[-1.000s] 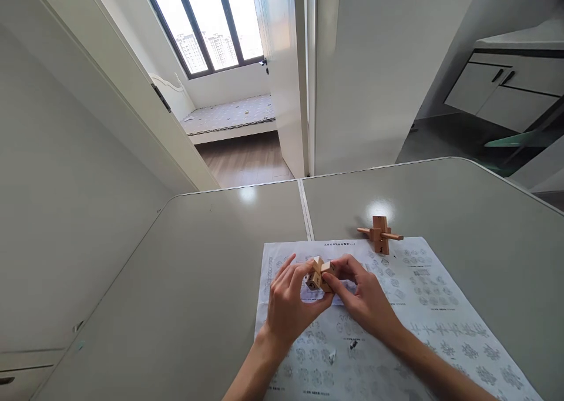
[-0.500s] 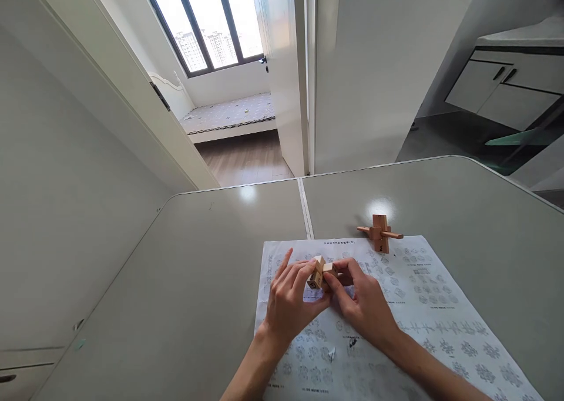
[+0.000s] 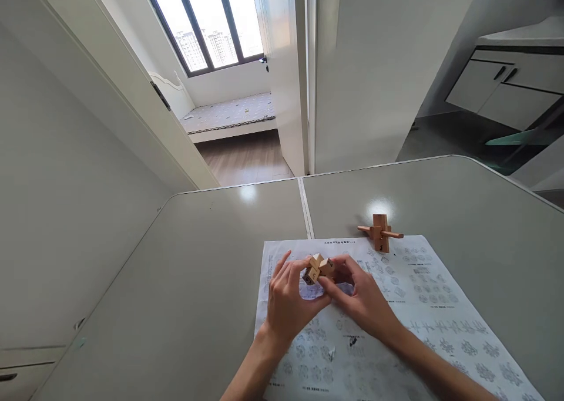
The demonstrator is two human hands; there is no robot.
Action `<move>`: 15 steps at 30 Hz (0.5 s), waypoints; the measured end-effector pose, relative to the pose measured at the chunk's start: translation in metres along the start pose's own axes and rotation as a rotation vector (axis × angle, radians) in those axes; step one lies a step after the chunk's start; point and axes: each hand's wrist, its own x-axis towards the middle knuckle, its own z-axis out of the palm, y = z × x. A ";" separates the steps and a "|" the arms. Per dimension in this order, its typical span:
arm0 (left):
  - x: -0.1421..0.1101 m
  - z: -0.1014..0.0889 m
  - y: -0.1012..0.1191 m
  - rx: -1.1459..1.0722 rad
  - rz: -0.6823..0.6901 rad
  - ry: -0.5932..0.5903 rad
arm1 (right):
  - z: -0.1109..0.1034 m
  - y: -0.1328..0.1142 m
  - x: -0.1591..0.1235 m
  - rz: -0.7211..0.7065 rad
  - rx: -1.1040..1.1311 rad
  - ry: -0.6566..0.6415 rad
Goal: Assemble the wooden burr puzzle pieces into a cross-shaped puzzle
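Note:
A small wooden interlocking puzzle [image 3: 318, 268] made of pale blocks is held just above a printed paper sheet [image 3: 423, 324]. My left hand [image 3: 288, 304] pinches its left side with thumb and fingers. My right hand [image 3: 361, 298] grips its right side, fingers curled round the blocks. A second wooden puzzle [image 3: 380, 233], cross-shaped with thin rods through it, stands at the sheet's far edge, apart from both hands.
The sheet lies on a grey table [image 3: 185, 283] with a seam [image 3: 304, 208] down its middle. Two tiny scraps [image 3: 342, 348] lie on the paper near my wrists. A wall runs along the left; an open doorway lies beyond the far edge.
Both hands have turned the small puzzle slightly between the fingers; its blocks sit at a new angle. The cross-shaped puzzle has not moved.

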 end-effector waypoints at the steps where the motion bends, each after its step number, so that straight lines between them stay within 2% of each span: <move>1: 0.000 0.000 0.000 0.003 0.003 0.001 | 0.000 0.000 0.000 -0.008 -0.007 -0.005; 6: -0.002 0.002 0.000 -0.001 0.022 0.001 | 0.002 0.004 -0.002 -0.014 -0.010 0.043; 15: -0.001 0.002 0.003 -0.046 0.021 -0.008 | 0.001 0.007 -0.005 -0.011 -0.030 0.026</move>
